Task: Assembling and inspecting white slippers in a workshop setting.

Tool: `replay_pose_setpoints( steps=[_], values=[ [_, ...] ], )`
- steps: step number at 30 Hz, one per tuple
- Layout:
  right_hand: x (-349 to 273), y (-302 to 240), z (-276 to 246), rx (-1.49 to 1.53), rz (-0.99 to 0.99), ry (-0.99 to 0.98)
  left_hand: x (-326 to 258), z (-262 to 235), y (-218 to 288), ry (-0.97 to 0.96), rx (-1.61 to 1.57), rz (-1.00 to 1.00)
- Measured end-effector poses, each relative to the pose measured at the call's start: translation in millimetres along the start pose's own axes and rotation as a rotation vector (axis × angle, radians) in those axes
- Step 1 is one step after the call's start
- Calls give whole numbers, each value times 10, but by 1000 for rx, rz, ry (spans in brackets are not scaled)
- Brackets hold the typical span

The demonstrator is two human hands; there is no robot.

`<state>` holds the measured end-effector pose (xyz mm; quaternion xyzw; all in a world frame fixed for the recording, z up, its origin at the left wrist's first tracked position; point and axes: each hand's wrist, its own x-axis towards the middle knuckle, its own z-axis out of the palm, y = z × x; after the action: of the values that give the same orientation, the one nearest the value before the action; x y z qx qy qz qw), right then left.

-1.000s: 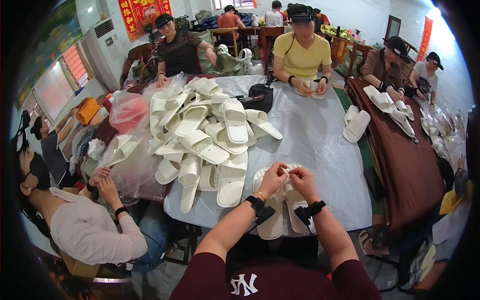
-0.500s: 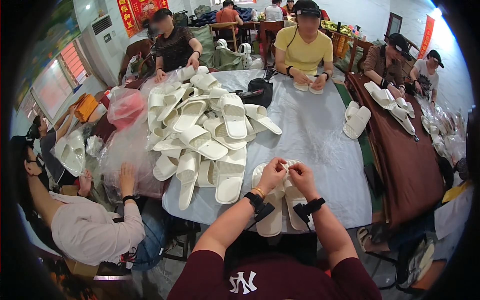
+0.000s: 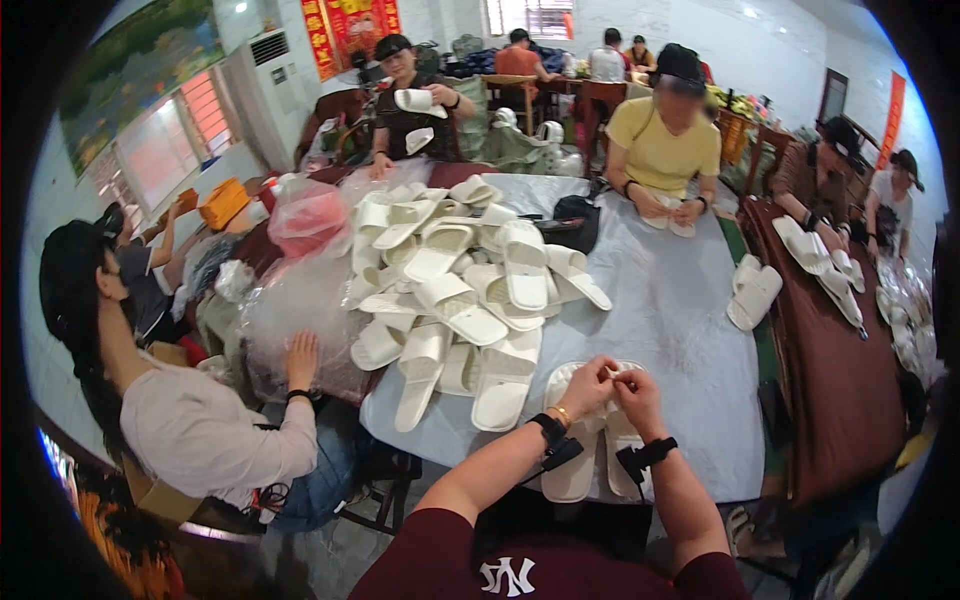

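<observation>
A pair of white slippers lies side by side at the near edge of the table, the left slipper (image 3: 570, 477) and the right slipper (image 3: 622, 440) both with soles down. Over their far ends my left hand (image 3: 588, 386) and my right hand (image 3: 638, 396) meet, fingertips pinched close together. Whatever they hold, perhaps something thin, is too small to make out. Dark bands with small devices sit on both wrists. Just left of my hands, a heap of white slippers (image 3: 462, 308) covers much of the table.
A grey-blue sheet (image 3: 670, 350) covers the table. Another slipper pair (image 3: 752, 293) lies at its right edge, beside a brown-covered table (image 3: 810, 400). A black pouch (image 3: 575, 222) sits behind the heap. Plastic wrapping (image 3: 300, 330) lies left, near a seated co-worker's hand. Other people work across and right.
The view has swung left, so the table appears shifted right. My hands stay pinched together over the slippers. At the far left, a co-worker has lifted slippers off the table.
</observation>
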<state>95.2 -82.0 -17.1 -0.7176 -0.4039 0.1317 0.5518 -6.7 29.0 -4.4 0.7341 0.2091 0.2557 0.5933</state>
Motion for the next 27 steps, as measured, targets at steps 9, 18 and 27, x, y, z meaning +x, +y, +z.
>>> replay_pose_setpoints(
  steps=[9, 18, 27],
  values=[
    [61, -57, -65, 162, 43, 51, 7, 25, 58, 33, 3, 122],
    [38, -143, -126, 202, 126, -44, -72, 36, 128, 15, 214, 231],
    [47, 148, -60, 100, 40, 125, -65, 165, 78, 16, 435, 311]
  ],
)
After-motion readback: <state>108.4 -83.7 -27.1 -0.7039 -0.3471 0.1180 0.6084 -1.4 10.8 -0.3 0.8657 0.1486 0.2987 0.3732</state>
